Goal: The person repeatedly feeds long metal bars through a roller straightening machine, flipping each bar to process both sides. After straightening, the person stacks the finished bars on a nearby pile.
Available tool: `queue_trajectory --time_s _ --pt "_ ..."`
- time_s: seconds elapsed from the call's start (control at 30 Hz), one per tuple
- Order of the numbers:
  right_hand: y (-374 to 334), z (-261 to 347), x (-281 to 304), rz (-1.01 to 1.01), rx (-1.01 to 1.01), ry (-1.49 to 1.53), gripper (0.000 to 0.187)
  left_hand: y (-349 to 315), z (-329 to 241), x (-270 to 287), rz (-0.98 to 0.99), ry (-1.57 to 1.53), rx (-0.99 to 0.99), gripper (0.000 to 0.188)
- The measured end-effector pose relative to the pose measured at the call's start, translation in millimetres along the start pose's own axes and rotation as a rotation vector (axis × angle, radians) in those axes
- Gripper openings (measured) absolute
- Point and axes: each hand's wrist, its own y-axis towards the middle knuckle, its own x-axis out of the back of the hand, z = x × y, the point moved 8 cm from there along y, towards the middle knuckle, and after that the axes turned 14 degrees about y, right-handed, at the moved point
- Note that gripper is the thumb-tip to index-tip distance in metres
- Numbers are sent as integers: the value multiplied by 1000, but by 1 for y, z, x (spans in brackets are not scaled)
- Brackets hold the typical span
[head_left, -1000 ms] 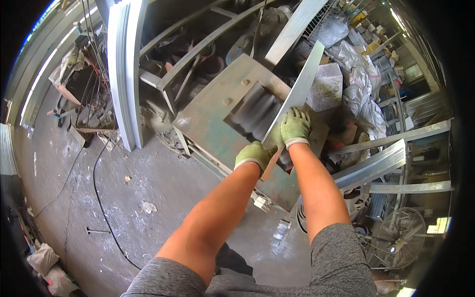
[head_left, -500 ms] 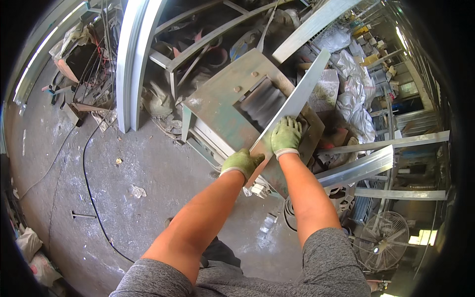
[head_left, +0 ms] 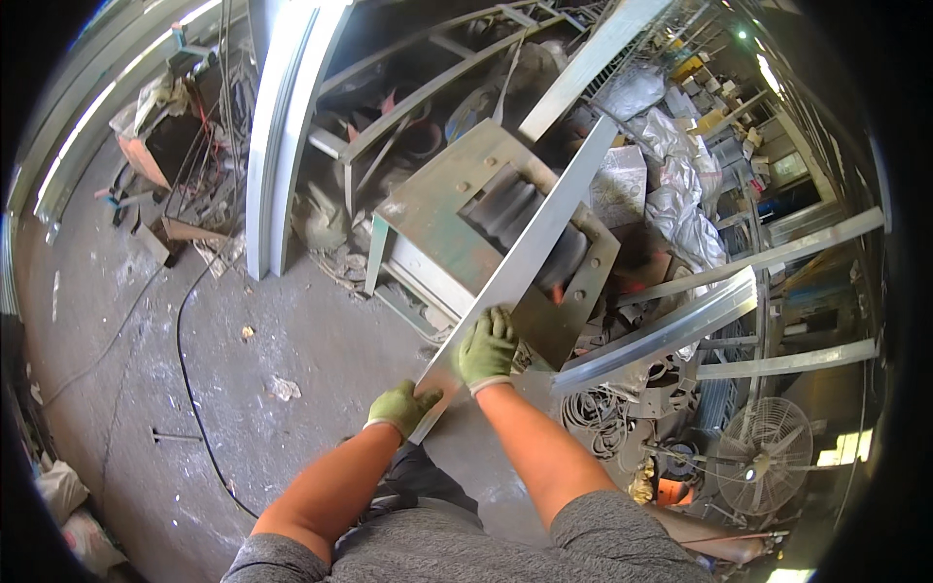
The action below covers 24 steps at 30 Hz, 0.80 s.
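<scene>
A long, flat pale metal strip (head_left: 546,224) slants across a worn green-grey machine (head_left: 428,209), its near end close to my body. Through the machine's top opening shows a dark ribbed roller (head_left: 506,206), partly covered by the strip. My left hand (head_left: 397,405), in a green work glove, is closed on the strip's left edge near that end, thumb on top. Farther up, my right hand (head_left: 488,348), gloved alike, lies over the right edge with its fingers on the upper face. Its thumb is hidden.
Tall metal profiles (head_left: 272,185) stand at left. Several metal lengths (head_left: 671,325) jut out at right, above a round fan (head_left: 764,455). A black cable (head_left: 185,361) crosses the floor. Crumpled silvery sacks (head_left: 677,194) and scrap lie behind the machine.
Both hands have drawn back toward my body and to the left, bringing the metal strip with them. More of the roller and the machine's right side now shows. The view has shifted slightly.
</scene>
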Motion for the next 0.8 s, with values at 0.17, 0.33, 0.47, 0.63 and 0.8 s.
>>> queue_trajectory --time_s 0.17,0.33,0.47,0.63,0.8 --pt "42 -23 -4 -31 -70 32 47 34 -29 27 -15 37 -9 78" --pt "132 -72 21 -19 -43 15 34 79 -107 67 -50 105 -44 69" --pt "157 -90 34 -35 -20 67 31 72 -96 60 27 197 -108 74" --pt "177 -116 33 -177 6 -8 39 20 -41 34 44 156 89 80" --pt "177 -126 7 -91 -6 -117 50 -13 -21 31 55 125 125 82"
